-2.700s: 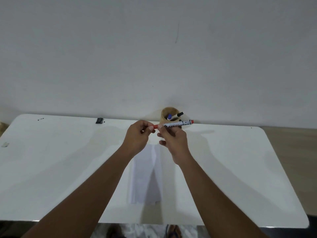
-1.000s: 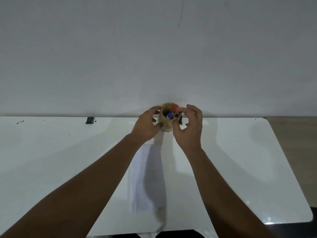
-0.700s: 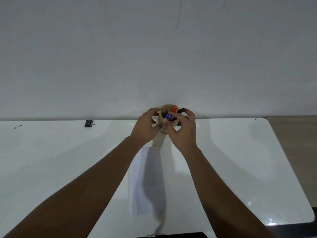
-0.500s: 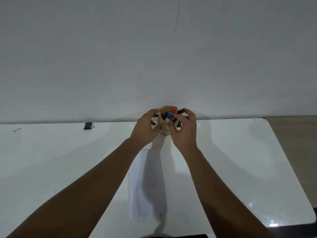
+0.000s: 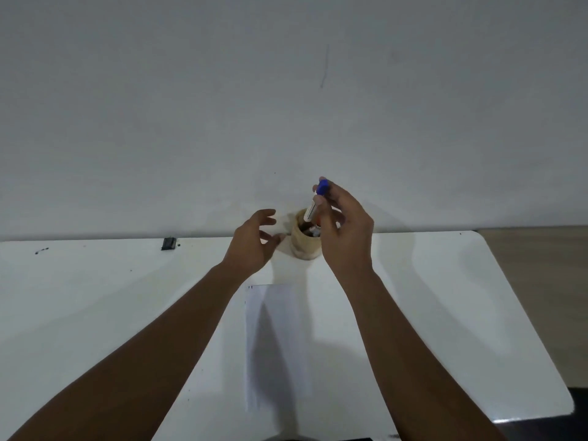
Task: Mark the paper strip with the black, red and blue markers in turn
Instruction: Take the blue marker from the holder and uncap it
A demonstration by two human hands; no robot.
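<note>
While the right hand (image 5: 345, 232) grips the blue marker (image 5: 316, 202) by its upper part, the left hand (image 5: 253, 241) stays open beside the holder (image 5: 304, 245).

The marker is held between the fingertips, blue cap up and slightly tilted, and its lower end is just above the mouth of the round tan holder, which is partly hidden behind the right hand. Other markers are inside the holder, but their colours I cannot tell. The left hand has spread fingers and touches nothing; the holder is just to its right. The paper strip (image 5: 276, 345) lies flat on the white counter (image 5: 95, 307) below both hands, between the two forearms, with tiny marks at its far left corner. A small black object (image 5: 168, 243) lies well to the left of the left hand.
</note>
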